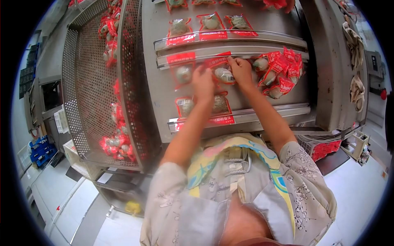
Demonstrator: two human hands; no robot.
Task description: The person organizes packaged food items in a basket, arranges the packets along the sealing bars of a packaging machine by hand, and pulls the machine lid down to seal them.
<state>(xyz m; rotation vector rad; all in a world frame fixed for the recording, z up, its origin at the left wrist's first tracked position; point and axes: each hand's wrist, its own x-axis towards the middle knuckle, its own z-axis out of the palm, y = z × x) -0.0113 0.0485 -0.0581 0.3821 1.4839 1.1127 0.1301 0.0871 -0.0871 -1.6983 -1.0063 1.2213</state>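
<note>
Both of my hands work over a metal surface at an upper sealing strip. The fingers of my right hand (241, 70) are pinched on the upper right edge of a red-edged clear packet (224, 75) with a pale round item inside. My left hand (203, 82), blurred by motion, is at that packet's left side, beside another packet (183, 74); what its fingers hold cannot be made out. Just below lie two more packets, one (184, 107) left of my left wrist and one (221, 105) between my wrists. A pile of red packets (279, 71) lies right of my right hand.
A perforated metal tray (90, 82) with red packets stands at the left. Farther up, several packets lie in rows beyond the upper metal bar (234, 36). A lower bar (271, 111) crosses near my body. Cloth gloves (357, 92) hang at the right.
</note>
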